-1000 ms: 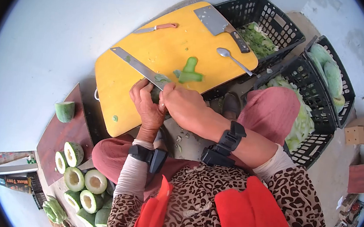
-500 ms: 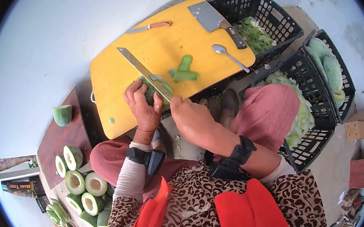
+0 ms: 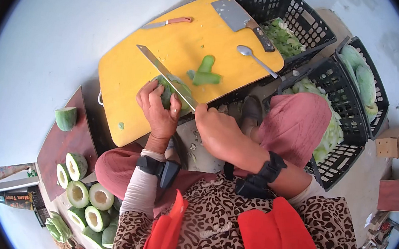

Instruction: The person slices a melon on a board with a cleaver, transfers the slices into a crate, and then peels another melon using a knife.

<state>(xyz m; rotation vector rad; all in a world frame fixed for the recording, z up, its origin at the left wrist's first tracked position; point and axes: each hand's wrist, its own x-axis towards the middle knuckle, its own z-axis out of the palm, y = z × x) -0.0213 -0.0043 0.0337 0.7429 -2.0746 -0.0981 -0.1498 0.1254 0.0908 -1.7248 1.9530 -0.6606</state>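
Observation:
On the near edge of a yellow cutting board (image 3: 137, 70), my left hand (image 3: 158, 113) is wrapped round a green melon piece (image 3: 167, 96). My right hand (image 3: 218, 132) is closed round the handle end of a long knife (image 3: 159, 65), whose blade lies across the top of the piece. The handle itself is hidden in the fist. Strips of green peel (image 3: 205, 72) rest on the board, right of the blade. Farther back lie a small knife (image 3: 167, 23), a cleaver (image 3: 234, 15) and a spoon (image 3: 256, 60).
Black crates with green peelings (image 3: 284, 39), pale peel strips (image 3: 331, 132) and whole melons (image 3: 365, 84) stand at the right. Cut melons (image 3: 101, 197) are piled at the lower left beside a dark red board (image 3: 83, 137) bearing another piece (image 3: 65, 119). A cardboard box (image 3: 390, 143) sits far right.
The knife and my right hand have shifted slightly to the right across the melon piece. The whole view has also shifted a little.

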